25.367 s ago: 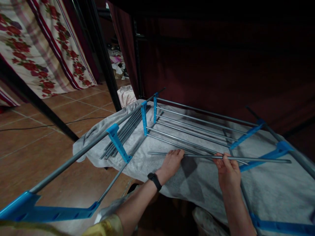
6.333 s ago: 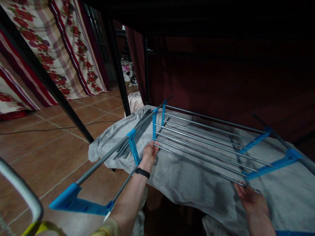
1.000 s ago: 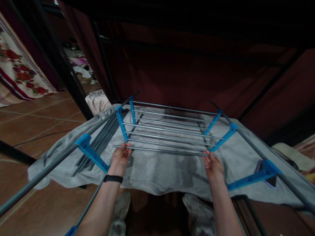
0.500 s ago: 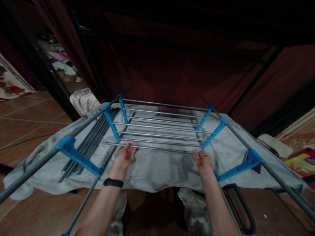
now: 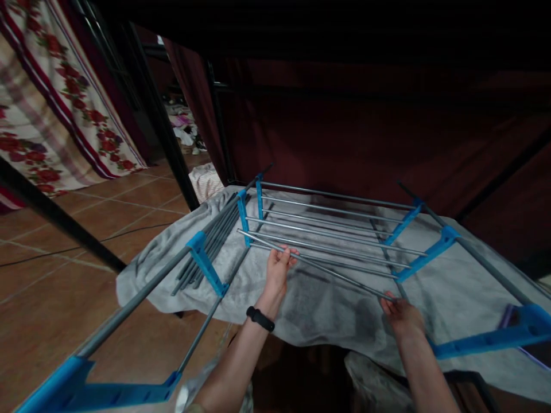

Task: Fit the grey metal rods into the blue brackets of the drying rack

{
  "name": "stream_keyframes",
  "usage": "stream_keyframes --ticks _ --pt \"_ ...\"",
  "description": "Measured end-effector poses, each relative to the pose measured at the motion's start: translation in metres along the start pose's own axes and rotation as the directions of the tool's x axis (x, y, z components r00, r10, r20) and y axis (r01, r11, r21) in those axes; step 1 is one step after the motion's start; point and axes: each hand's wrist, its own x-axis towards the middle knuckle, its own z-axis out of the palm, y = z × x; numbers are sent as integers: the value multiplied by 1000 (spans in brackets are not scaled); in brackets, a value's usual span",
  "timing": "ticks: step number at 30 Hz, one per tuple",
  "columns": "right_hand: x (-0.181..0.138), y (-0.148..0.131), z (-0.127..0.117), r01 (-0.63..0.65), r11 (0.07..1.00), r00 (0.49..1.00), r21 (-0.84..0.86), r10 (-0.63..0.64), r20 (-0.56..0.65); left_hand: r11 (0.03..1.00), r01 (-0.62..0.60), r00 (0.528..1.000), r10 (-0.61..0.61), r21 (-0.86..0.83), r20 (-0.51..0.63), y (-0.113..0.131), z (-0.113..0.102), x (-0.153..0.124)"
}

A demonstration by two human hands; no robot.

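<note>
While the left hand (image 5: 276,274) pinches a rod (image 5: 331,271) mid-frame, the right hand (image 5: 405,318) grips its lower-right end. Other rods (image 5: 217,240) lie centre-left.

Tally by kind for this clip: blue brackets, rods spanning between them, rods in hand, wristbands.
Blue brackets: 7
Spanning rods: 6
Held rod, in left hand and right hand: 1
Black wristband: 1
Total: 15

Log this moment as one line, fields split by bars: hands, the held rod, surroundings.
left hand: pinches thin rod | right hand: holds its right end | rod: slanted | nearby: blue-bracketed frame, rod bundle, grey blanket
</note>
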Motion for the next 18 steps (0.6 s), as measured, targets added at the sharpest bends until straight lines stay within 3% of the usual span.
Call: stream_keyframes --ticks 3,8,14,18 --pt "-3 -1 -1 7 1000 999 -15 -7 46 1000 -27 1000 27 0 2 5 10 -4" --pt "-6 -1 2 21 997 999 -74 -19 25 996 -91 995 90 9 50 14 21 -9" --pt "-9 3 9 -74 992 997 -103 76 22 989 -143 986 139 36 94 27 30 -15" --pt "-15 10 14 -80 982 988 -172 102 118 987 -156 981 149 46 121 35 38 -21"
